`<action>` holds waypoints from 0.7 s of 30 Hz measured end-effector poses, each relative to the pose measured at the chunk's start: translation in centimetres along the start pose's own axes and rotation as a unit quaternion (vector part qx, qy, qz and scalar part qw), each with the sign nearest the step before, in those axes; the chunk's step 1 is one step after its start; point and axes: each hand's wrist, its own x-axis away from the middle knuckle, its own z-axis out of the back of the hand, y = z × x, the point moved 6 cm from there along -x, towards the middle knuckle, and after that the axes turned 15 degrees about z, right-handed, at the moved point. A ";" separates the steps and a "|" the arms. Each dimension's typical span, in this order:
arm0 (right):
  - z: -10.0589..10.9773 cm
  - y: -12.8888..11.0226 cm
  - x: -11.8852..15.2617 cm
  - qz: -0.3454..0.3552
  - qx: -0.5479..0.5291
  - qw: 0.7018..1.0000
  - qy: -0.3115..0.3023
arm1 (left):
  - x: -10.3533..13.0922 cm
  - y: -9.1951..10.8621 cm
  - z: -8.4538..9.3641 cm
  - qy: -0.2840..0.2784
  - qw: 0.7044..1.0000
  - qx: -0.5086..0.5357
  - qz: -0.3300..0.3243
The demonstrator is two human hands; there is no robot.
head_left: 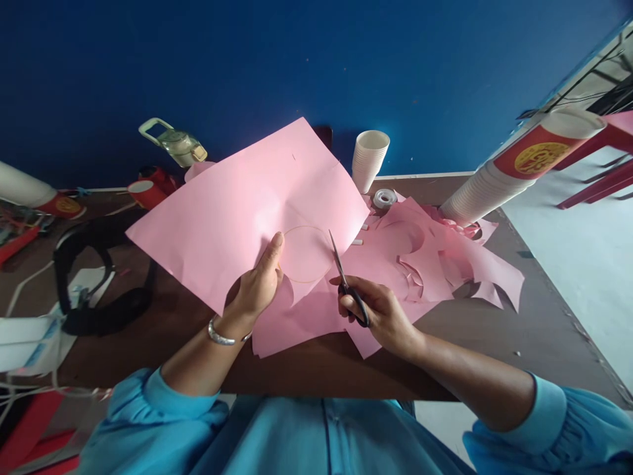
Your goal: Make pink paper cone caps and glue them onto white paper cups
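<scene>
Pink paper sheet [237,198] is lifted off the desk [306,366], pinched near its lower edge by the left hand [257,287], thumb beside a pencilled circle [304,254]. Just right of that grip, the right hand [380,313] closes around scissors [346,277], blades slightly parted at the circle's edge. Thin and floppy, the sheet likely creases easily; holding close to the line should steady it
</scene>
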 end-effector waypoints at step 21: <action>0.2 0.3 0.2 0.022 0.011 1.000 -0.005 | 1.7 -0.7 -0.7 -0.050 0.996 0.045 0.057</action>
